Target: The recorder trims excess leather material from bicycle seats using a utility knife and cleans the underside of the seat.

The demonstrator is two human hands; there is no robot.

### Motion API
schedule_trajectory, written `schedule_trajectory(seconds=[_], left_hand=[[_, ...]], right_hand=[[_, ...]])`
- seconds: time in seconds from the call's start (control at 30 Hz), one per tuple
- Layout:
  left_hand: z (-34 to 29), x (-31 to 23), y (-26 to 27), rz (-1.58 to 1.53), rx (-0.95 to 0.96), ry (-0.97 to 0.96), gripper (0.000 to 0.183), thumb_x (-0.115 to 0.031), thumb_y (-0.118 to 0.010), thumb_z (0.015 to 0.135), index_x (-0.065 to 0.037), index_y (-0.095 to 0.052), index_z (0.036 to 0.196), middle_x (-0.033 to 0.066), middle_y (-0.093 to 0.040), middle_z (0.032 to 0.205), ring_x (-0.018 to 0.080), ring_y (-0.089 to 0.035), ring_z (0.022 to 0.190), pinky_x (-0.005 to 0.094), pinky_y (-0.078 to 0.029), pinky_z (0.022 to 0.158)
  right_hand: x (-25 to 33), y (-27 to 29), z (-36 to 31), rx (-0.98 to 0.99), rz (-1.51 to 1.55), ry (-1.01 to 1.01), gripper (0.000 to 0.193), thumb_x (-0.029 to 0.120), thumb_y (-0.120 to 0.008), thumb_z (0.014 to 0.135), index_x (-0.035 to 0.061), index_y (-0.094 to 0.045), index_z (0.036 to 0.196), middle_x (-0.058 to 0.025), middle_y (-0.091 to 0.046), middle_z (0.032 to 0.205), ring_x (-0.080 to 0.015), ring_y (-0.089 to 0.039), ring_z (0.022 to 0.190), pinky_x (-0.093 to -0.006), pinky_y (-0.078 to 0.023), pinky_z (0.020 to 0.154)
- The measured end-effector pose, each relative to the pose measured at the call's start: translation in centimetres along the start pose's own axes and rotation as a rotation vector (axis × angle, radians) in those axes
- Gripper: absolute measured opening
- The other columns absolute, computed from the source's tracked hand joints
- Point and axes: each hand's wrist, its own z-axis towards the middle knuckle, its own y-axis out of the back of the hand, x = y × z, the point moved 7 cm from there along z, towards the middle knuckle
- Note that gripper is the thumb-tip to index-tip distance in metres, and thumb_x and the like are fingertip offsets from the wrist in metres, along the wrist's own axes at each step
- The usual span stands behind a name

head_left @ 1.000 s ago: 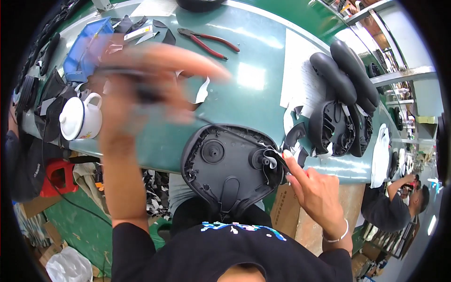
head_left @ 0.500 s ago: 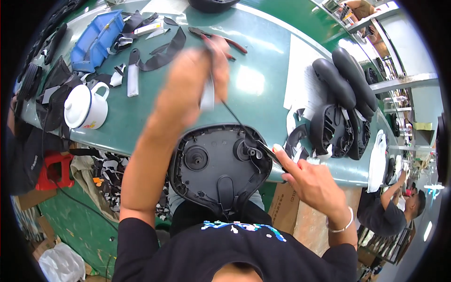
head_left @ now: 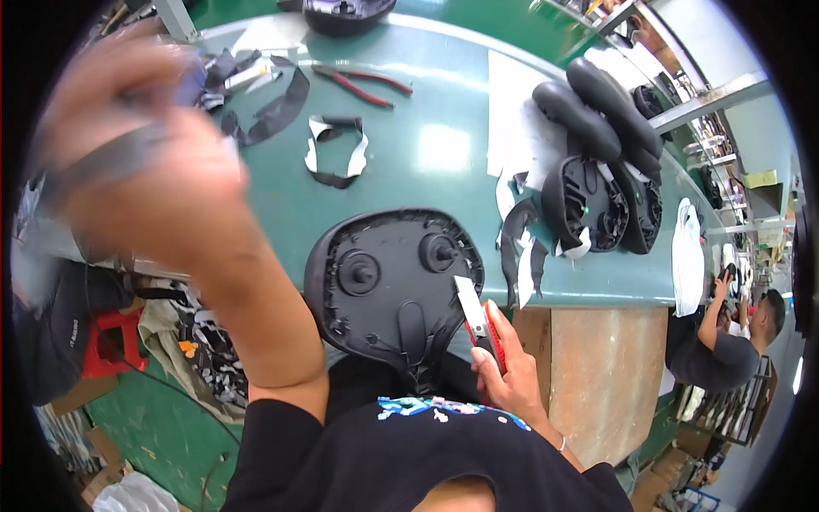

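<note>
Right hand (head_left: 514,375) of the person is closed around one red-and-black utility knife (head_left: 485,328), with the thumb and fingers wrapped on its handle and its flat blade pointing up and away from the body. Left hand (head_left: 153,162), raised at the upper left, is badly blurred; a dark band crosses it, but I cannot tell how far open it is or whether it grips anything.

One black saddle (head_left: 392,294) lies underside up just in front of the person, at the near edge of a green table (head_left: 401,183), its narrow end toward the body. Two round posts stand up from its inner face. The blade overlaps its right rim in this view; whether they touch is unclear.

Four other black saddles (head_left: 589,207) are grouped at the right of the table: two show smooth tops, two show undersides. One more black shell (head_left: 348,19) sits at the far edge. Between them lie one pair of red-handled pliers (head_left: 365,91) and one loop of black-and-white trimming (head_left: 343,122).
</note>
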Motion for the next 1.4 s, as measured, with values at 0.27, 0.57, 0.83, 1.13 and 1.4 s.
schedule_trajectory(seconds=[0.27,0.57,0.83,1.13,1.4], left_hand=[[-17.2,11.9,-8.3,0.415,1.177,0.741,0.041,-0.027,-0.067,0.083,-0.002,-0.054,0.113,0.015,-0.064,0.098,0.0302,-0.061,0.092,0.0376,-0.047,0.085],[-17.1,16.7,-14.1,0.62,0.765,0.51,0.029,-0.032,-0.057,0.091,-0.004,-0.06,0.099,0.0081,-0.062,0.087,0.0214,-0.056,0.072,0.0335,-0.046,0.069],[-28.7,3.7,-22.5,-0.339,1.907,0.409,0.026,-0.033,-0.063,0.089,-0.009,-0.069,0.095,0.0106,-0.059,0.108,0.0251,-0.054,0.101,0.0368,-0.043,0.09],[-26.5,9.6,-17.1,-0.64,0.69,1.672,0.064,-0.036,-0.058,0.092,0.002,-0.035,0.138,0.0149,-0.053,0.124,0.0203,-0.058,0.105,0.032,-0.049,0.089],[-22.2,8.9,-12.3,-0.061,0.734,1.759,0.077,-0.027,-0.068,0.079,0.005,-0.031,0.138,0.0188,-0.055,0.115,0.0195,-0.061,0.099,0.0301,-0.052,0.08]], right_hand=[[-1.7,4.7,5.9,-0.355,0.018,0.197,0.032,0.021,-0.066,0.088,0.0026,-0.053,0.11,-0.0046,-0.058,0.078,-0.0096,-0.055,0.069,-0.0247,-0.046,0.063],[-10.3,21.2,7.6,-1.099,0.218,0.106,0.029,0.019,-0.066,0.087,0.003,-0.055,0.109,-0.002,-0.054,0.089,-0.0094,-0.052,0.076,-0.0256,-0.045,0.064],[-12.1,20.7,10.3,-0.752,0.547,0.082,0.041,0.013,-0.064,0.086,0.0069,-0.046,0.122,-0.0001,-0.052,0.084,-0.0094,-0.055,0.061,-0.0221,-0.05,0.049],[-9.1,8.5,3.1,-0.398,0.641,0.002,0.056,0.009,-0.066,0.078,0.0016,-0.042,0.128,-0.0018,-0.054,0.088,-0.0129,-0.058,0.064,-0.0269,-0.051,0.06],[0.1,8.9,9.9,-0.364,0.101,0.398,0.03,0.011,-0.074,0.079,0.0008,-0.06,0.102,-0.0063,-0.065,0.089,-0.0113,-0.059,0.075,-0.0262,-0.048,0.065]])
